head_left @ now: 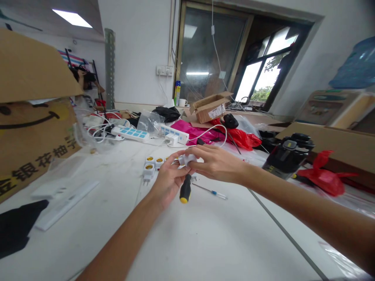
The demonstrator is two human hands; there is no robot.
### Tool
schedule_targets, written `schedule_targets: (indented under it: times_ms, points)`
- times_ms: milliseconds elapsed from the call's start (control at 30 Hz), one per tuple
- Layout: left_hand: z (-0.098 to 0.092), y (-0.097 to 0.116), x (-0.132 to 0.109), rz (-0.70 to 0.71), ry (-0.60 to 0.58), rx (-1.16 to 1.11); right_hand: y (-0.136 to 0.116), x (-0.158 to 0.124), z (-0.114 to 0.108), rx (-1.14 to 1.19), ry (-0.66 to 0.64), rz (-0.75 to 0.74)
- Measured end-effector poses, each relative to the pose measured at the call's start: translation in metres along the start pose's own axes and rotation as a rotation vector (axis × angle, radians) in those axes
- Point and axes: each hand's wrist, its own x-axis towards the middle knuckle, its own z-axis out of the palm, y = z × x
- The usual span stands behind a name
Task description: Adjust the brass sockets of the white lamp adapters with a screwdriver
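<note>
My left hand [168, 179] and my right hand [216, 162] meet over the white table, fingers closed round a small white lamp socket [187, 159]. Fingers cover much of it. Just beneath them is a screwdriver [185, 189] with a black and yellow handle; its tip is hidden, and whether a hand touches it I cannot tell. Left of my left hand stand several white plug-in lamp sockets [149, 171] with brass-coloured insides, the nearest with its pins towards me. A thin screwdriver [218, 194] with a clear and blue handle lies right of the hands.
Power strips [131, 132] and tangled white cables lie along the back, beside a pink bag [202, 132] and an open carton [211, 108]. A large cardboard box [35, 136] borders the left. On the right stands a black flask [288, 156] near a red plastic bag [328, 175].
</note>
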Motion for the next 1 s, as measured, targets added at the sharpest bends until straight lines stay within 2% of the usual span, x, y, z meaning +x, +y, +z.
schedule_targets:
  times_ms: [333,600,833,1000]
  points:
    - [-0.007,-0.003,0.002,0.032,0.026,-0.051,-0.003,0.015,-0.012,-0.063,-0.105,-0.026]
    - [-0.006,-0.005,0.006,0.06,0.077,-0.095,0.0,0.024,-0.01,-0.033,-0.178,-0.018]
    - [-0.006,-0.003,0.008,0.088,0.123,-0.107,-0.009,0.022,-0.003,0.07,-0.163,0.214]
    - [-0.014,-0.006,0.012,0.126,0.172,-0.076,-0.039,0.015,0.014,0.254,-0.035,0.499]
